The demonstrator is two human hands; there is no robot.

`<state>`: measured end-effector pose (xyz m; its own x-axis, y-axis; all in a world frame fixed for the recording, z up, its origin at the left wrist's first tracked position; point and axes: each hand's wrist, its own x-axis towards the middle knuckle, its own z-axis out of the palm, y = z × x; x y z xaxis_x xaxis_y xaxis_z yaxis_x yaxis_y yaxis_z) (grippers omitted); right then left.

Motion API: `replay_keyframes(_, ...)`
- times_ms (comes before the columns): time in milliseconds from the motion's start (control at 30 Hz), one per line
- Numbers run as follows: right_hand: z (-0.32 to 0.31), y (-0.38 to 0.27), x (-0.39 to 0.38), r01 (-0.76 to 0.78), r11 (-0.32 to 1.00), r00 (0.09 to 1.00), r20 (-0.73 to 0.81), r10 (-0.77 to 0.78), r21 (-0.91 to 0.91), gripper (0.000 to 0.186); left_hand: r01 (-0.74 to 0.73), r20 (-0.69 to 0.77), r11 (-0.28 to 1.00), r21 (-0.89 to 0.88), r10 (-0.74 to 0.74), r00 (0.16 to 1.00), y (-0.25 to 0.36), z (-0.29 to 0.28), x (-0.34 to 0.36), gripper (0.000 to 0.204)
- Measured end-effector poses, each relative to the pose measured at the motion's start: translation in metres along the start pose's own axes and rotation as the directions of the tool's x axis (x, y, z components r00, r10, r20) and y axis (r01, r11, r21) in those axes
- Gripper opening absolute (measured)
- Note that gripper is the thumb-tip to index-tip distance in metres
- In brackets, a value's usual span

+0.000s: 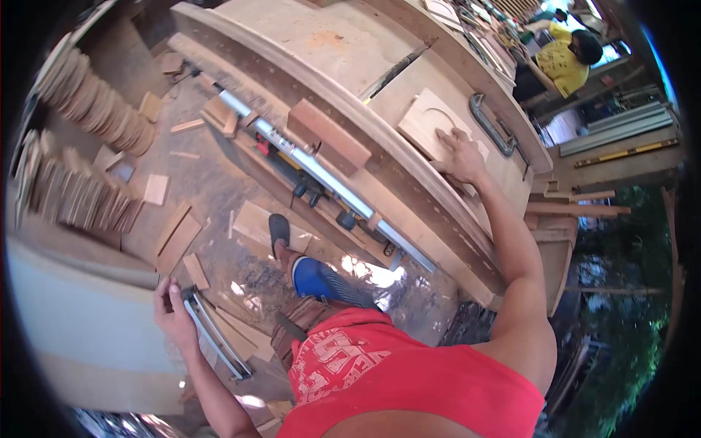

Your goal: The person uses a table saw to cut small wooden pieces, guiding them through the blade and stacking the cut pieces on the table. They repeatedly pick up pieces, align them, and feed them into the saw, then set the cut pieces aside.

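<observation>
My right hand (460, 157) rests with spread fingers on a pale wooden panel (420, 117) carrying a curved groove, inside a long plywood trough (343, 55). A metal C-clamp (493, 128) lies just right of that panel. At lower left, my left hand (175, 306) has curled fingers at the edge of a large white board (80, 306), beside a black-ended metal bar (213, 328); what it grips is unclear. A long aluminium bar clamp (285, 142) runs along the trough's near side, with a reddish wood block (328, 135) beside it.
Stacked thin boards (95, 102) stand at the left, with offcuts (179, 233) scattered on the floor (186, 168). Under the trough are power tools (347, 217). A co-worker in yellow (562, 66) is at upper right, near metal lengths and a yellow level (621, 153). My sandaled foot (279, 233) is below.
</observation>
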<state>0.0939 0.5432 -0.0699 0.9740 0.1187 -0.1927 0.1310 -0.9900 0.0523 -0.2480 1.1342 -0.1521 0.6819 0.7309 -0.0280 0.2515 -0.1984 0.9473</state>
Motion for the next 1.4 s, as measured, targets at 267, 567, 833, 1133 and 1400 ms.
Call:
replay_keyframes(267,-0.014,-0.064,0.022,0.089,0.991,0.993,-0.08,-0.081,0.096,0.079,-0.16,0.206,0.976,-0.146,0.188,0.96,0.061,0.118,0.165,0.023)
replay_keyframes(567,-0.041,-0.098,0.023,-0.148,0.896,0.985,0.14,0.097,0.42,0.07,-0.414,0.366,0.89,-0.191,0.456,0.812,0.104,0.193,0.261,0.023)
replay_keyframes(833,-0.046,-0.11,0.03,-0.29,0.862,0.952,0.033,0.304,0.416,0.068,-0.824,0.539,0.439,-0.357,0.818,0.202,0.221,0.28,0.353,0.028)
replay_keyframes(1133,-0.033,-0.119,0.027,-0.394,0.801,0.916,0.122,0.382,0.45,0.043,-0.865,0.822,0.347,-0.362,0.556,-0.12,0.243,0.356,0.375,0.056)
replay_keyframes(1400,-0.029,-0.091,0.047,-0.518,0.778,0.844,0.067,0.531,0.355,0.043,-0.853,0.833,0.379,-0.358,0.543,-0.109,0.24,0.353,0.378,0.056)
